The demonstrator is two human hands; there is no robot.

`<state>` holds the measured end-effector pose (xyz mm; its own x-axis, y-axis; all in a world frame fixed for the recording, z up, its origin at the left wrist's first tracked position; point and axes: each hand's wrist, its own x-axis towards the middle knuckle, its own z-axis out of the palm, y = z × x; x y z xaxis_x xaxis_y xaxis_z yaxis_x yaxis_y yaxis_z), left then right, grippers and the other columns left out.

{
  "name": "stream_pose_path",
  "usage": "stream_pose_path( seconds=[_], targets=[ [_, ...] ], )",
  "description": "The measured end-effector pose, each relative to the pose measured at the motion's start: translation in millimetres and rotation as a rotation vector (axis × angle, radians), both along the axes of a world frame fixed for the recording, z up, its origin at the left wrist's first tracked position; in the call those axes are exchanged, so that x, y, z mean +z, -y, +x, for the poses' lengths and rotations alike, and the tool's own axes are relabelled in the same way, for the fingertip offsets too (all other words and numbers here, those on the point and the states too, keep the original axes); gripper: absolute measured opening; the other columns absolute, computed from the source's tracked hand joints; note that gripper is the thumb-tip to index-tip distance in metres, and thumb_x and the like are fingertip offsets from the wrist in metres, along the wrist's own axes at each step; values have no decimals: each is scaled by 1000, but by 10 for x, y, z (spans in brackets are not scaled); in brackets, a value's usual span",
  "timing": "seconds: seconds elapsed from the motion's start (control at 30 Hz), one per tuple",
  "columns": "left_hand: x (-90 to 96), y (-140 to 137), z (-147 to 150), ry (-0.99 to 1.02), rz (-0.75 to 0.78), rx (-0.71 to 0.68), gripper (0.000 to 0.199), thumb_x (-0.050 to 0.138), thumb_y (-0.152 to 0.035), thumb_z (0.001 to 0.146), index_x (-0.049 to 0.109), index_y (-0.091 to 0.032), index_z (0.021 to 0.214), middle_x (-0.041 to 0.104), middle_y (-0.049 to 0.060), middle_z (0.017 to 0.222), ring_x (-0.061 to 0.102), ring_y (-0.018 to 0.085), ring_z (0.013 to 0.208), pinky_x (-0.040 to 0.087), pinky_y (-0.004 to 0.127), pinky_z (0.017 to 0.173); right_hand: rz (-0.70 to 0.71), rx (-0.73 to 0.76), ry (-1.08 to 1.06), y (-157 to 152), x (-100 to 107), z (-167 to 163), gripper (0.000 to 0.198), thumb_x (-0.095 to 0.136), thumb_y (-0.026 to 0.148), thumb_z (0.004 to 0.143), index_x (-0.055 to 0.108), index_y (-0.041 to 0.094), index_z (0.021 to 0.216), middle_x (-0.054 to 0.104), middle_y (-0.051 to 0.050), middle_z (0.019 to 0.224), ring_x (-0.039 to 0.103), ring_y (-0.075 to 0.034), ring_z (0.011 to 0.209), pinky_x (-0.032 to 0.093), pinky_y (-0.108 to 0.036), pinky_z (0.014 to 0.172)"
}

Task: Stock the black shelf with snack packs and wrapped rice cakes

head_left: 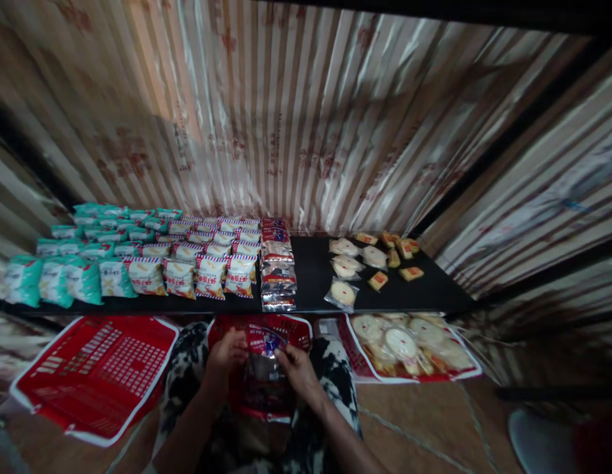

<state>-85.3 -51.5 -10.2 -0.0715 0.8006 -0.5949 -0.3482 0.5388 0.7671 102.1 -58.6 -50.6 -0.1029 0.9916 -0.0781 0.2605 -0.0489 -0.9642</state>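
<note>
A red and dark snack packet (261, 339) with blue print is held above a red basket (299, 324) between my knees. My right hand (295, 367) pinches the packet's right edge between thumb and fingers. At the packet's left side is my left hand (229, 349), its fingers stretched towards the edge; whether they touch it cannot be made out. What lies inside the basket under the packet is too dark to tell. Straight ahead, a column of similar shiny packets (278, 270) runs front to back on the black shelf (310, 289).
Left on the shelf are rows of teal bags (79, 280) and white snack bags (210, 276). Round wrapped crackers (342, 293) and small yellow packs (378, 281) lie to the right. A tilted red basket (123, 355) stands left; another basket (353, 359) at right holds round packs.
</note>
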Motion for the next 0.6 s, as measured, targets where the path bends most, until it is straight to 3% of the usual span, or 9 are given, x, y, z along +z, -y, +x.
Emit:
stream_pose_path(
  seconds=[0.1,0.23,0.33,0.47,0.6],
  targets=[
    [92,9,3,-93,114,-10,27,60,-35,69,66,-13,84,62,1,68,53,9,54,39,18,48,-10,-43,-86,8,299,110,43,57,60,71,61,17,63,61,1,59,53,-14,58,42,-25,57],
    [132,107,130,-25,184,-252,38,68,-42,62,67,-15,89,69,6,89,61,18,81,47,27,68,-66,-82,-253,0,608,214,43,61,60,67,64,18,73,63,0,64,56,-15,61,44,-27,60],
    [120,156,296,79,292,-406,43,70,-49,60,67,-16,87,70,7,88,62,21,86,46,32,80,-92,-137,-324,-11,739,276,42,66,59,62,65,18,73,64,0,64,58,-17,61,46,-28,62],
    [162,118,491,12,353,-333,44,71,-53,57,64,-15,78,69,4,76,63,20,76,48,30,73,-82,-169,-374,-5,839,336,40,68,54,66,65,20,85,69,-2,77,62,-18,70,48,-30,68],
    [343,15,601,-28,378,-246,41,68,-52,61,62,-15,77,69,5,76,63,21,78,48,28,70,-74,-212,-468,15,869,321,52,67,55,66,60,21,105,69,-6,91,64,-21,81,48,-35,77]
  ],
)
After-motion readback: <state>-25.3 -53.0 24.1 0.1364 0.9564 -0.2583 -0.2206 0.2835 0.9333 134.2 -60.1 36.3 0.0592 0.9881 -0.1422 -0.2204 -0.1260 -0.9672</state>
